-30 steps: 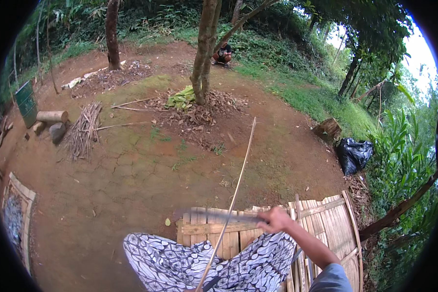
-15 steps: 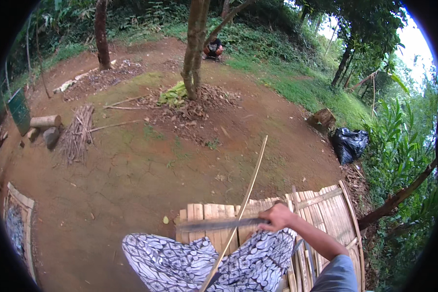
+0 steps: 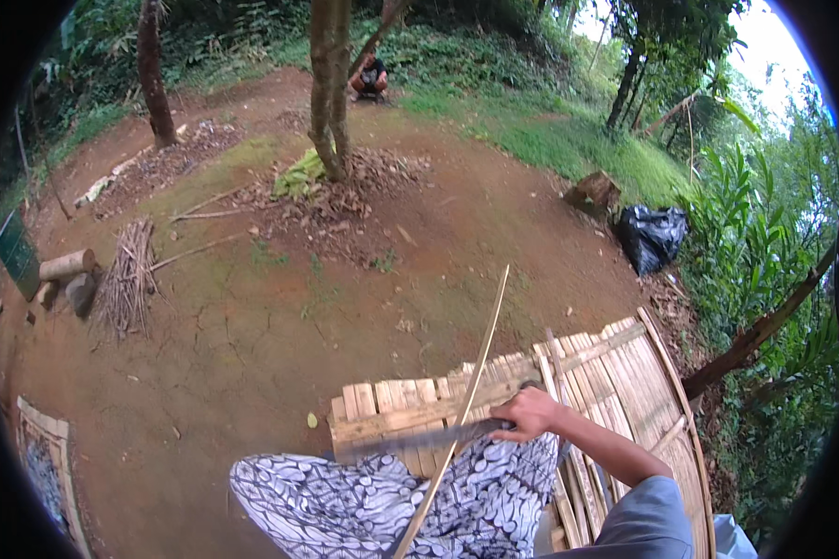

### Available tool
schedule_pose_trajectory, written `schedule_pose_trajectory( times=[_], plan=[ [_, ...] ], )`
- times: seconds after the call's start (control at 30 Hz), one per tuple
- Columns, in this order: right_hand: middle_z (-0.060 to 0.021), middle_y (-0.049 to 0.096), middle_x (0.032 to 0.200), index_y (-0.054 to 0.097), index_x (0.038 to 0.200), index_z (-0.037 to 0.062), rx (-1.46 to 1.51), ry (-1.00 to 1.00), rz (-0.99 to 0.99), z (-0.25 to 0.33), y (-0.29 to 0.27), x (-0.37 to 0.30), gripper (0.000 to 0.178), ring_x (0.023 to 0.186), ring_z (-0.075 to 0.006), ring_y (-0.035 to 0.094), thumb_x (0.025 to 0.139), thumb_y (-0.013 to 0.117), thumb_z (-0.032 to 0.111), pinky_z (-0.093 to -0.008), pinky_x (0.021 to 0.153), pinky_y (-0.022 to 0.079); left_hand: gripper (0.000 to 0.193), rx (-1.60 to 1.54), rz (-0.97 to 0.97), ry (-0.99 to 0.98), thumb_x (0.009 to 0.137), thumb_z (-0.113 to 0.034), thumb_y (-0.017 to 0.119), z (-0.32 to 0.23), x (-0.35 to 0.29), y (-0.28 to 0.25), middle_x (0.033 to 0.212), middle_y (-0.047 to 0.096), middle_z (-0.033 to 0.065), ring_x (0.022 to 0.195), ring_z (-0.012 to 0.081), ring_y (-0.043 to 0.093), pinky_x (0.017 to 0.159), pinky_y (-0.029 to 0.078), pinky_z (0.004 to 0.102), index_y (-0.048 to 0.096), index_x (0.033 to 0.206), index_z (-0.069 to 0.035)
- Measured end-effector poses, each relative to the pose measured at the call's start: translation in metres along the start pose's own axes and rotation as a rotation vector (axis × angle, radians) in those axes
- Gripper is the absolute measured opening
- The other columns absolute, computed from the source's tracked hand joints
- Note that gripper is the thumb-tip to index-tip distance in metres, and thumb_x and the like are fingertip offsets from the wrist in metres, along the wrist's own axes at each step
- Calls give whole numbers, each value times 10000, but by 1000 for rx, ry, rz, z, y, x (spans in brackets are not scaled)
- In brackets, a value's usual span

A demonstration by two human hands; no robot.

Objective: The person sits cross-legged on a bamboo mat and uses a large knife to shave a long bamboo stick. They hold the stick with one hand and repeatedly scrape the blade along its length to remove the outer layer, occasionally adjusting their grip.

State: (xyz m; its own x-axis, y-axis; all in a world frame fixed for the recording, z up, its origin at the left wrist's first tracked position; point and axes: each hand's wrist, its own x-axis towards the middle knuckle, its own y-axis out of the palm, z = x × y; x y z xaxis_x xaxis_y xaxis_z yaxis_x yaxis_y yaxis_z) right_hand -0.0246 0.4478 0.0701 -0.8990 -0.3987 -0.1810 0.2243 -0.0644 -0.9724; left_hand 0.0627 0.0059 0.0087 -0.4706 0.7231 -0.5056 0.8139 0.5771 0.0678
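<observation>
Currently | right grip [image 3: 526, 414]: one blade [image 3: 396, 444] | one pale strip [image 3: 477, 373]

Your blade [image 3: 391, 443] looks like dark, dull metal, your strip [image 3: 469, 401] smooth, bamboo-like wood. Your legwear [image 3: 345, 503] is matt, printed cloth; your platform [image 3: 615, 373], bamboo-like slats; the bag [image 3: 653, 238], glossy, crinkled plastic.

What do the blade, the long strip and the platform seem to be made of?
Blade: probably metal; dull dark grey, long and flat. Strip: likely bamboo, though other wood is possible; pale, thin, slender. Platform: probably split bamboo; tan slats side by side, with crosspieces.
</observation>
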Motion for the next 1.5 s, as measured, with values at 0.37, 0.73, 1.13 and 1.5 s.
schedule_pose_trajectory(
  times=[0.37, 0.73, 1.13, 1.5],
  plan=[
    [-143, 552, 533, 681, 883, 77, 273, 445, -251, -41, -3, -12, 511, 498, -274, 592, 876, 511, 558, -431, 541, 477, 262, -210, -43, 23, 836, -108, 670, 15, -16, 2, 822, 430, -30, 711, 82, 431, 580, 390, 265, 447, 973, -91],
    [-132, 524, 509, 660, 853, 91, 226, 711, -357, -93, -13, -8, 467, 487, -287, 576, 882, 528, 538, -450, 533, 493, 237, -133, -61, 6, 823, -93, 657, -7, -10, -11, 789, 435, -31, 665, 88, 441, 548, 392, 280, 470, 969, -78],
    [-149, 638, 631, 698, 869, 84, 179, 464, -209, -103, -45, -22, 596, 549, -308, 621, 906, 429, 615, -434, 545, 514, 214, -86, -67, 6, 808, -77, 642, -18, -12, -9, 753, 442, -33, 615, 94, 451, 514, 393, 296, 496, 965, -64],
    [-137, 590, 571, 624, 739, 90, -117, 37, -193, -90, -45, -5, 478, 552, -353, 595, 822, 575, 558, -455, 515, 458, 199, -159, -98, 42, 795, -62, 629, -14, -35, -7, 721, 447, -34, 570, 100, 461, 482, 395, 311, 520, 961, -51]
  ],
)
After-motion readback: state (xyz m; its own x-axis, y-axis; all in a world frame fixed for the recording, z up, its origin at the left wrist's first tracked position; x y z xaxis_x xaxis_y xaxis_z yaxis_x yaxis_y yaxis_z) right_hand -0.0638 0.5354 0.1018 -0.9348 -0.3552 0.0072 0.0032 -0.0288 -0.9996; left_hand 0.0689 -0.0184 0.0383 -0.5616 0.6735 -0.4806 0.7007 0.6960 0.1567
